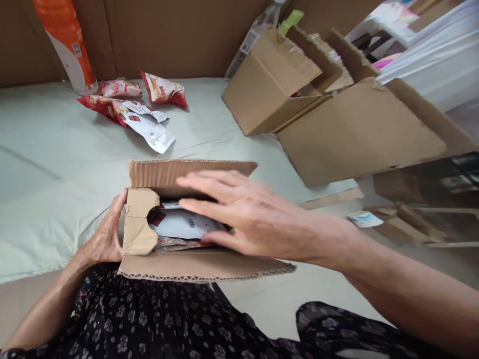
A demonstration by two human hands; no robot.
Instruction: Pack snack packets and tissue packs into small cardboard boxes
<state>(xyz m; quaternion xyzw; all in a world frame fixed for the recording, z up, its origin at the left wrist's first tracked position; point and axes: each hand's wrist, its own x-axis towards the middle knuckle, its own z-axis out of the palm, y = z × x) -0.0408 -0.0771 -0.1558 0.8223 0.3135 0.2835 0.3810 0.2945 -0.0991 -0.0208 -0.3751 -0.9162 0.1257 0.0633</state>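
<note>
A clear bottle (pixel 248 44) is partly hidden by a box (pixel 258 92); an orange bottle (pixel 71 47) is backed by brown board (pixel 179 40)

- No words or numbers can be read with certainty.
- Flat white pouch on the sheet (pixel 149 131): a dark-red square and a small dark code-like patch, too small to decipher.
- Smaller white pouch behind it (pixel 145 109): large dark lettering, tilted and unclear.
- Shiny white pouch inside the open brown cardboard box (pixel 183 224): a dark-red patch and barcode-like dark lines.
- Tall orange-and-white plastic bottle (pixel 71 50): a small square label, illegible.
</note>
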